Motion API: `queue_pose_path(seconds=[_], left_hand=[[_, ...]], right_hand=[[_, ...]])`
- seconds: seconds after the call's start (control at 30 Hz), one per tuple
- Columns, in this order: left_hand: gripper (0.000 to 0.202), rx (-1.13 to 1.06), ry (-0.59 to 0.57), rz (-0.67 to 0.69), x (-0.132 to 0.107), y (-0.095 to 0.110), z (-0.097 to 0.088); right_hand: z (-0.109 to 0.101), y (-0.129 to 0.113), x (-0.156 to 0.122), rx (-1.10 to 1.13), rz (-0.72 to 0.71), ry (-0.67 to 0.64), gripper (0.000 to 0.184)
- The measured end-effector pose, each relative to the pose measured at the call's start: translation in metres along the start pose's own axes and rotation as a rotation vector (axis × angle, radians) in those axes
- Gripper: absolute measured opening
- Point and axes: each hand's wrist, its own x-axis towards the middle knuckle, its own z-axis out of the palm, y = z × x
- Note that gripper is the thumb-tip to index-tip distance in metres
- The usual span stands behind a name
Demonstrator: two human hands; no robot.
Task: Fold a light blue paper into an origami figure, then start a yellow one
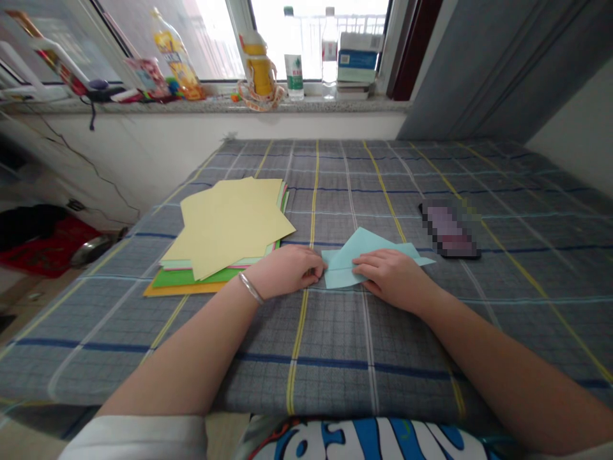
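A folded light-blue paper lies on the grey checked bedsheet in front of me. My left hand, with a silver bangle at the wrist, has its fingers curled and pinches the paper's left end. My right hand rests on the paper's lower middle, fingers bent and pressing it down on the sheet. The paper's far point and right tip stick out beyond my right hand.
A stack of coloured paper, yellow on top, lies to the left. A dark phone lies to the right. Bottles and boxes stand on the windowsill. The bed's left edge drops to the floor.
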Motion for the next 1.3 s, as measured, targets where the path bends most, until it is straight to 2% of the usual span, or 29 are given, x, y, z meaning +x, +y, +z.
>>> queue_pose_path(seconds=[0.07,0.13,0.3,0.43,0.57,0.67,0.77,0.87,1.07,1.2,1.3], left_hand=[[0.017,-0.017,0.013,-0.101,-0.001,0.001,0.0],[0.026,-0.023,0.015,-0.135,-0.001,0.001,0.001],[0.036,-0.008,0.008,-0.043,0.0,-0.001,0.003],[0.037,0.021,0.023,-0.016,0.003,-0.001,0.005],[0.028,0.044,0.133,-0.044,0.01,0.001,0.015],[0.03,0.007,0.258,-0.16,0.018,0.002,0.028],[0.039,-0.052,0.353,-0.236,0.024,0.001,0.039],[0.038,-0.03,0.389,-0.263,0.028,0.001,0.046],[0.037,0.104,0.362,-0.279,0.029,0.009,0.047],[0.036,0.085,0.356,-0.267,0.032,0.01,0.046],[0.023,-0.035,0.379,-0.26,0.035,0.005,0.046]], right_hand=[[0.0,-0.001,0.001,-0.002,0.014,0.003,0.012],[0.001,-0.002,0.002,0.002,0.027,0.002,0.011],[0.0,-0.002,0.002,0.018,0.054,0.003,0.014],[0.0,-0.001,0.005,-0.01,0.145,0.022,0.018],[0.008,0.003,0.013,-0.086,0.198,0.122,0.019],[0.013,0.006,0.016,-0.11,0.242,0.206,0.017],[0.016,0.009,0.016,-0.139,0.305,0.259,0.027],[0.019,0.012,0.015,-0.13,0.348,0.291,0.036],[0.03,0.021,0.013,0.086,0.301,0.219,0.025],[0.031,0.023,0.013,0.137,0.246,0.173,0.036],[0.028,0.021,0.012,0.084,0.233,0.183,0.039]])
